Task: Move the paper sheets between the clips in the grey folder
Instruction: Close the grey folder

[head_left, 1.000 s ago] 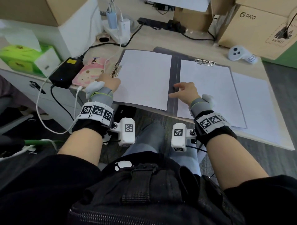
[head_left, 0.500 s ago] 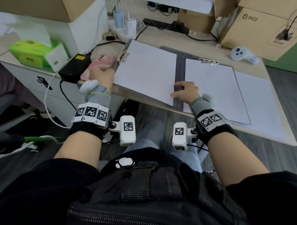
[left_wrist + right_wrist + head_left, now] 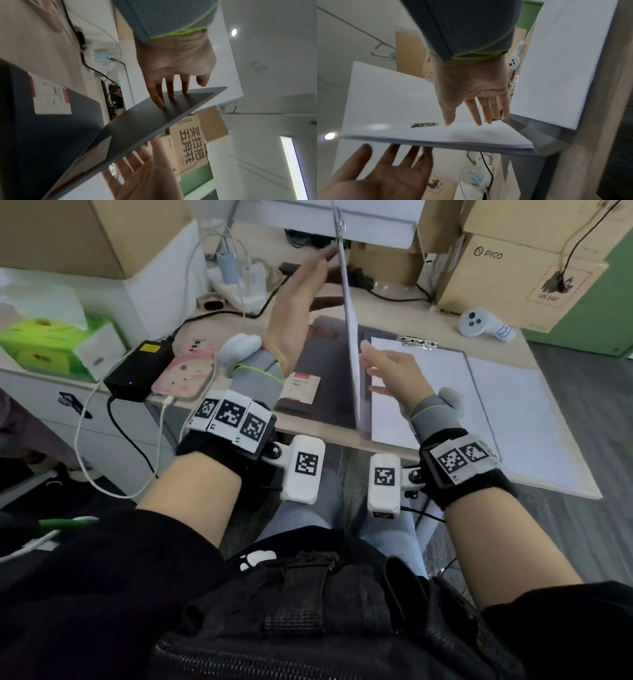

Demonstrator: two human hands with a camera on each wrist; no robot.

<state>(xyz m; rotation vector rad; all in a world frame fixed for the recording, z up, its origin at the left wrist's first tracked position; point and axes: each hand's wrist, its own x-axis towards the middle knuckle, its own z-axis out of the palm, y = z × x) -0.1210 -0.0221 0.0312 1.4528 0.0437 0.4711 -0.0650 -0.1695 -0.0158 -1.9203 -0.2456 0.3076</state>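
Closing step: left hand [image 3: 294, 302], fingers straight, pushes grey plastic folder's cover [image 3: 154, 121] upright; right hand [image 3: 394, 371] flat-fingered beside paper; next, lower cover.

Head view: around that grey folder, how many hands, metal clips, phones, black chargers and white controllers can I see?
Hands: 2 (left hand, right hand)
Metal clips: 2 (clip on the raised cover, clip on the flat half)
Pink phone: 1
Black charger: 1
White controller: 1
Total: 7
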